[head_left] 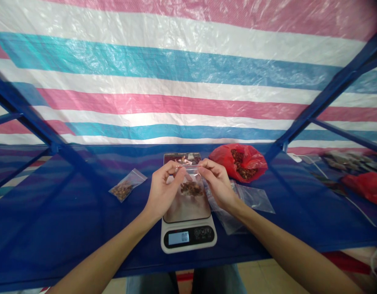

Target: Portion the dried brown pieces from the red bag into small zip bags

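Between my two hands hangs a clear zip bag (191, 188) with brown dried pieces in its bottom. My left hand (166, 185) pinches the bag's top edge at the left, thumb against fingers. At the right end of the same edge, my right hand (217, 181) has a like pinch. Beneath the bag is a digital kitchen scale (188, 212) with a metal plate, its display reading 0.0. A red plastic bag (219, 157), open toward the right, holds more brown pieces just beyond my right hand.
A filled zip bag (123, 187) lies on the blue shelf (84, 220) to the left. Flat clear bags (255, 198) lie beside the scale at the right. Blue metal posts (317, 98) rise on both sides before a striped plastic sheet (176, 73). Another red bag (367, 187) sits far right.
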`<state>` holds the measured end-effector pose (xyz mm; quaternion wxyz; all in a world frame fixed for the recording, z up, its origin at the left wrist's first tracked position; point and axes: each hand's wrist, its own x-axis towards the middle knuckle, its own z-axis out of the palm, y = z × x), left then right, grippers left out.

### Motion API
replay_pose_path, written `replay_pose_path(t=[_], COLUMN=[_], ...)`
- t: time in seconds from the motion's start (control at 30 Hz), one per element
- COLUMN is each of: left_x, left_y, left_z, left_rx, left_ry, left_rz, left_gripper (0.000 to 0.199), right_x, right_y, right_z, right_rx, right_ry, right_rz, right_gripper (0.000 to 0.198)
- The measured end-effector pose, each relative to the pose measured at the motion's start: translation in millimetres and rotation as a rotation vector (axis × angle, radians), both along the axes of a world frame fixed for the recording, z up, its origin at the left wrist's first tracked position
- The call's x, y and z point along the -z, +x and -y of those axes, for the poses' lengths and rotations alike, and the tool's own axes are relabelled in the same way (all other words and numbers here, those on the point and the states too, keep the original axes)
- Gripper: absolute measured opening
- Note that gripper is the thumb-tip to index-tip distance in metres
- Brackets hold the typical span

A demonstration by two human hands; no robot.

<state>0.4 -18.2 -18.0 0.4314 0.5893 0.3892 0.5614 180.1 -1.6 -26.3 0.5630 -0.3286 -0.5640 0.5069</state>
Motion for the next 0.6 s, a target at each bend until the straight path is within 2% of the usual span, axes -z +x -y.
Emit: replay_pose_path(t=[0.27, 0.6], left_x=[-1.7, -1.8], left_y=[3.6, 4.2], left_z=[3.4, 5.1], left_rx=[-0.029, 0.010], left_ry=[0.032, 0.030], left_rz=[-0.056, -0.111], left_gripper=[0.032, 0.031], right_x=[-5.7, -11.3], right_y=[-3.8, -4.0], right_z=[8.1, 8.8], right_rx=[-0.024, -0.062], right_ry=[0.021, 0.069], right_rz=[0.083, 0.133], right_gripper=[0.032, 0.031])
